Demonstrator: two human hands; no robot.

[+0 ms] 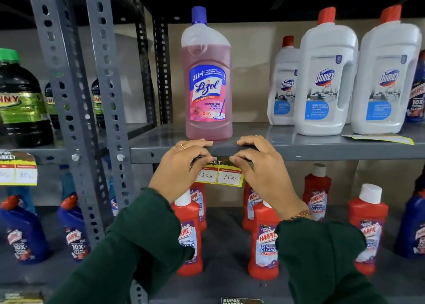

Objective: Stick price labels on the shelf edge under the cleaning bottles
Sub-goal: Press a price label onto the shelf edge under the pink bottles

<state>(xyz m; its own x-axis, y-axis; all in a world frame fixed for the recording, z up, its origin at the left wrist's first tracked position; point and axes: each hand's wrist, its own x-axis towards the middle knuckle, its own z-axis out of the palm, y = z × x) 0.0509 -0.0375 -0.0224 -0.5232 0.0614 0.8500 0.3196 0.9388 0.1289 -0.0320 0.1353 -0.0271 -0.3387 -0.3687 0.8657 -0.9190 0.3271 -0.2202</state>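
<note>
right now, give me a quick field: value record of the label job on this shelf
label: price label with handwritten 150 rs and 75 rs, at the shelf edge
above it: pink lizol bottle
left hand: pressing the label's left end
right hand: pressing the right end
spare labels: lying flat by the domex bottles
neighbouring bay: label already hanging

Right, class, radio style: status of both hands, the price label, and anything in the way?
Left hand and right hand pressing price label onto shelf edge. Sits under Lizol bottle. Nothing in the way.
</note>
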